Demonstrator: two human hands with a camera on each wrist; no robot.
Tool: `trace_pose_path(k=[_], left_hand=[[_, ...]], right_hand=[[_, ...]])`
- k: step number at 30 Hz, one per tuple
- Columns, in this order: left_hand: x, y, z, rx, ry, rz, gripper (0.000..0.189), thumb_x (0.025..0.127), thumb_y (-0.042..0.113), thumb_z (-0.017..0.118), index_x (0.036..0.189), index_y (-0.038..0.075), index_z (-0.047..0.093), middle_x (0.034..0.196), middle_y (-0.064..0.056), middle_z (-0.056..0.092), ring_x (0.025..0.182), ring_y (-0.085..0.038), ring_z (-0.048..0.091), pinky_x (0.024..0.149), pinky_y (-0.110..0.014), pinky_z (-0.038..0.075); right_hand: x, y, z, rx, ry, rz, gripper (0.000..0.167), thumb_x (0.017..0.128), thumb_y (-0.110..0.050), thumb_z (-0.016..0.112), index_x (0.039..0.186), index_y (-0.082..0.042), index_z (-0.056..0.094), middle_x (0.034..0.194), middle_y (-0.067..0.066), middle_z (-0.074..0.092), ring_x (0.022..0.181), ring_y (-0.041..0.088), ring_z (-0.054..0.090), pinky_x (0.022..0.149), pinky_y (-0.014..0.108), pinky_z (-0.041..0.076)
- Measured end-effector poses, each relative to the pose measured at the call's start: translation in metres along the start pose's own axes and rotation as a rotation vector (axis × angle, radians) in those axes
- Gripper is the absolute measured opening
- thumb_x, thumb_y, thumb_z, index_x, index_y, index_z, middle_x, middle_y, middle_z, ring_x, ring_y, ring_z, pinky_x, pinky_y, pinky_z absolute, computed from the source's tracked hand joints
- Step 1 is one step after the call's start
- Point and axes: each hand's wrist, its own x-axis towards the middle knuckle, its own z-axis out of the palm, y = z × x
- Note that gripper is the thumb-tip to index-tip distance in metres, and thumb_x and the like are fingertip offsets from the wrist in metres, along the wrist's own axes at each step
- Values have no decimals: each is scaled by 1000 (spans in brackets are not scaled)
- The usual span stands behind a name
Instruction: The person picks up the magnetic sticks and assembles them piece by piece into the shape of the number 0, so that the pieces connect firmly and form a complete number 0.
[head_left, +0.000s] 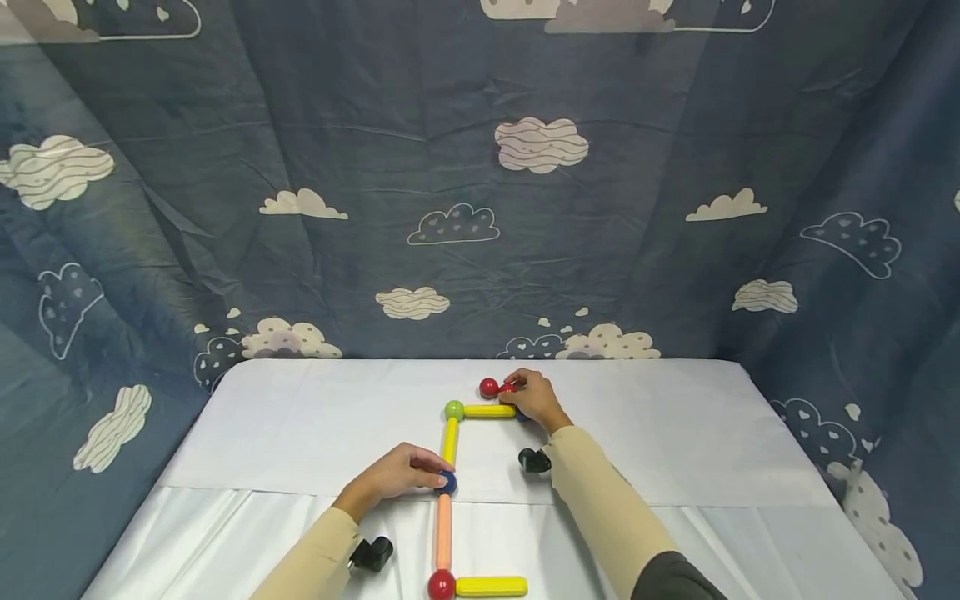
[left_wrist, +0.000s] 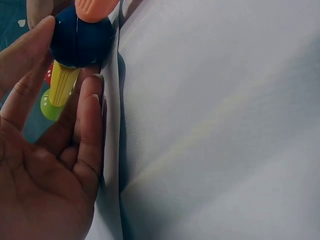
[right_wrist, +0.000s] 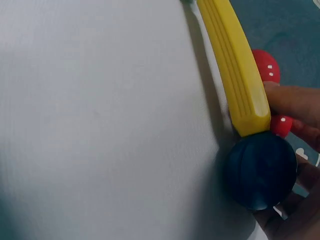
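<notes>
Fingers of my left hand (head_left: pixel 395 475) grip a dark blue ball (left_wrist: pixel 82 42) from both sides. This ball links a yellow stick (head_left: pixel 450 442) to an orange stick (head_left: pixel 444 533). At the far end of the chain, my right hand (head_left: pixel 536 400) pinches a red ball (right_wrist: pixel 281 126), which the yellow stick partly hides in the right wrist view. Another red ball (head_left: pixel 489 387) sits just left of it. Below the right fingers, a second dark blue ball (right_wrist: pixel 261 171) caps a yellow stick (head_left: pixel 489 411) that runs from a green ball (head_left: pixel 454 409).
Toward the near edge, a red ball (head_left: pixel 442 584) joins the orange stick to another yellow stick (head_left: pixel 492 587). A white cloth (head_left: pixel 300 417) with a crosswise seam covers the table. Behind it hangs a dark blue curtain (head_left: pixel 360 250) with cloud prints.
</notes>
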Motion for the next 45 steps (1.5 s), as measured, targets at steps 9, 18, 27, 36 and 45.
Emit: trace_pose_path(k=[9,18,27,36,45], left_hand=[[-7,-1,2,-26,15,-6,24,86,16,72,108,6,72,96,-1,69,80,-11,57,71,-28,48],[-29,9,-7,-8,29,-24,29,88,18,70,116,9,67,94,-1,64,75,-15,57,64,-31,48],[-71,30,9,188,-61,-24,26,86,23,72,110,13,69,81,2,63,68,-16,57,54,-29,46],[-88,37,36,221,-209,-52,17,82,17,76,99,17,72,72,5,62,64,-10,53,60,-24,40],[-87,23,49,72,-213,-10,13,81,11,76,93,12,74,71,7,60,62,-6,49,53,-18,36]], right_hand=[[2,0,9,73,-3,60,24,81,-11,77,102,-5,67,100,11,63,94,27,55,89,41,44],[5,-3,6,77,-3,83,25,82,-12,77,105,-6,67,103,12,63,96,28,55,91,42,44],[5,0,1,71,5,57,27,81,-11,77,105,-4,67,101,13,64,94,27,57,89,42,45],[6,2,-1,86,10,60,27,81,-11,78,105,-4,66,100,14,63,93,28,56,88,41,44],[1,2,1,91,6,84,27,81,-10,77,105,-4,66,102,14,63,95,28,56,90,43,45]])
